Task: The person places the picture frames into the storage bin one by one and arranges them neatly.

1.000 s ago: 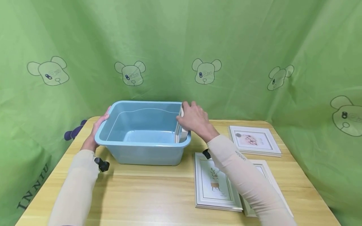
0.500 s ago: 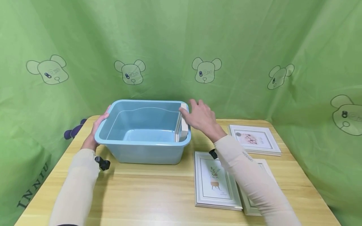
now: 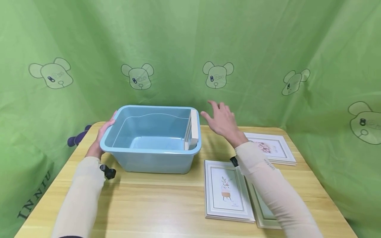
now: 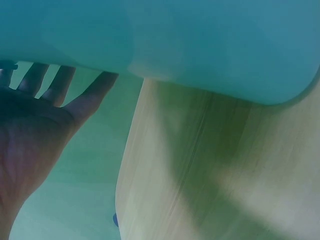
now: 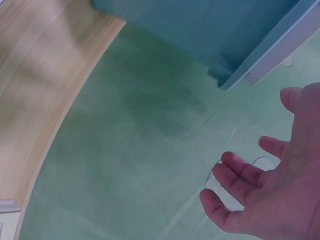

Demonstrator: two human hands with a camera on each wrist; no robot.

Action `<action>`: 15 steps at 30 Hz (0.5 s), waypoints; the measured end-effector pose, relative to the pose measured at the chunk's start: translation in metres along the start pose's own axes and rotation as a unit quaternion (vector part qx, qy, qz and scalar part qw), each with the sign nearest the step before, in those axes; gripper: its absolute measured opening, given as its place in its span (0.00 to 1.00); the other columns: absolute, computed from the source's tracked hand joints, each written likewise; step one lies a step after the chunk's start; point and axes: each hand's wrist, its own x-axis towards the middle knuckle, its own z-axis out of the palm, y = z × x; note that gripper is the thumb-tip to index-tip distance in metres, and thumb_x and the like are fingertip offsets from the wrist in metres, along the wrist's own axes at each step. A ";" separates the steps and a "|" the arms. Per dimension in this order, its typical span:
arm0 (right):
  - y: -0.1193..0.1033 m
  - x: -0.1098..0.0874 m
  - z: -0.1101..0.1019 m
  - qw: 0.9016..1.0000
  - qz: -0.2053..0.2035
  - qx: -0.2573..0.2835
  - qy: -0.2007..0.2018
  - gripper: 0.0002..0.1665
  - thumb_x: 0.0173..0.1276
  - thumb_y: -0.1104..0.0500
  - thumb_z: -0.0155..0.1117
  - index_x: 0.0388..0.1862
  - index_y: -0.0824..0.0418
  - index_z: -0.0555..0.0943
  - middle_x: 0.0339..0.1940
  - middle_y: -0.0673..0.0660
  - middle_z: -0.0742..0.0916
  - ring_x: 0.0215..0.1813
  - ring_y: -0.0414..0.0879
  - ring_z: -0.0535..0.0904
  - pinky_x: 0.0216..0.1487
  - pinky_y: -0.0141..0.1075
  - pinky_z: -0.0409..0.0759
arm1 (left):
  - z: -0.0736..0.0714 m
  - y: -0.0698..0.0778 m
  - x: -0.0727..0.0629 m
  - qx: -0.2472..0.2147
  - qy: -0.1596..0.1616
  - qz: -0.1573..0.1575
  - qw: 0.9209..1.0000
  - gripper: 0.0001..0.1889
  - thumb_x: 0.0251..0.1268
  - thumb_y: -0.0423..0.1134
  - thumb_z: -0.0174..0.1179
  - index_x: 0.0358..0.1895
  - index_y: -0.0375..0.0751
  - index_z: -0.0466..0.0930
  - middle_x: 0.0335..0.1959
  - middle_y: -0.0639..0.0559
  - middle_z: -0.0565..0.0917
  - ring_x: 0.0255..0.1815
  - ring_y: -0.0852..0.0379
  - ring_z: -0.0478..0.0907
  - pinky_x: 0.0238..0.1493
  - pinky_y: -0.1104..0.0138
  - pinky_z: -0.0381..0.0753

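My left hand (image 3: 102, 135) grips the left rim of a light-blue plastic basin (image 3: 151, 162), thumb over the edge. In the left wrist view its fingers (image 4: 92, 100) reach up behind the basin, their tips hidden. At the basin's right end, picture frames (image 3: 191, 129) with white edges stand upright inside, close to the wall. My right hand (image 3: 223, 122) hovers just right of the basin with fingers spread, holding nothing. In the right wrist view this hand (image 5: 270, 185) has loosely bent fingers, apart from the white frame edge (image 5: 282, 45) above it.
On the wooden table (image 3: 148, 205), a stack with a plant picture frame (image 3: 227, 191) lies at front right. Another frame (image 3: 266, 208) beside it is partly under my right sleeve. A pink-flower picture frame (image 3: 276, 148) lies at the back right. A green curtain (image 3: 178, 49) surrounds the table.
My right hand has let go of the picture frame in the basin and moved right, away from it. The frame's top now leans nearer the right wall. My left hand stays on the rim.
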 end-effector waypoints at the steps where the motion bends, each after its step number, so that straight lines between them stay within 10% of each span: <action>1: 0.003 0.001 0.001 1.000 -0.002 -0.004 0.003 0.44 0.69 0.27 0.42 0.77 0.47 0.56 0.68 0.67 0.70 0.65 0.61 0.67 0.58 0.59 0.71 | 0.000 0.000 0.000 0.004 -0.002 0.003 1.000 0.30 0.78 0.44 0.25 0.77 0.56 0.28 0.79 0.62 0.27 0.79 0.58 0.20 0.78 0.56 0.20; 15: 0.039 0.001 0.007 0.996 -0.010 -0.079 -0.039 0.47 0.68 0.23 0.33 0.80 0.39 0.40 0.80 0.66 0.52 0.79 0.65 0.46 0.69 0.74 0.45 | 0.002 0.001 0.000 0.010 0.000 0.006 1.000 0.30 0.78 0.43 0.24 0.77 0.54 0.27 0.79 0.62 0.26 0.79 0.59 0.19 0.78 0.58 0.20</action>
